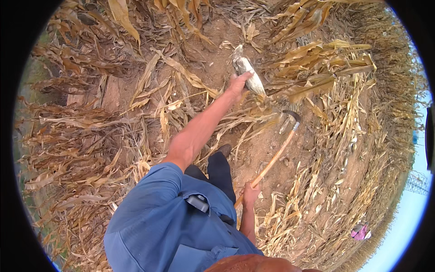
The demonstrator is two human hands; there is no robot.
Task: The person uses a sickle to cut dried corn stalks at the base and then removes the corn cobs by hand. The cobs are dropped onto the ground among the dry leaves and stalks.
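My left hand (pixel 239 83) is wrapped around an ear of maize (pixel 249 74) in its pale dry husk, the thumb lying across it. Lower right, my right hand (pixel 250 193) grips the wooden handle of a long-handled sickle (pixel 273 159). Its dark curved blade (pixel 293 115) is beside blurred dry maize stalks (pixel 277 103), just below and right of the ear. Whether the blade touches them, I cannot tell. The lower end of the ear is close to these stalks, and any join between them is unclear.
Dry maize stalks with leaves (pixel 306 64) stand at the upper right. Fallen stalks and leaves (pixel 74 153) cover much of the left side. Bare reddish soil (pixel 272 176) shows around the sickle handle. A pink item (pixel 360 233) lies far off at the lower right.
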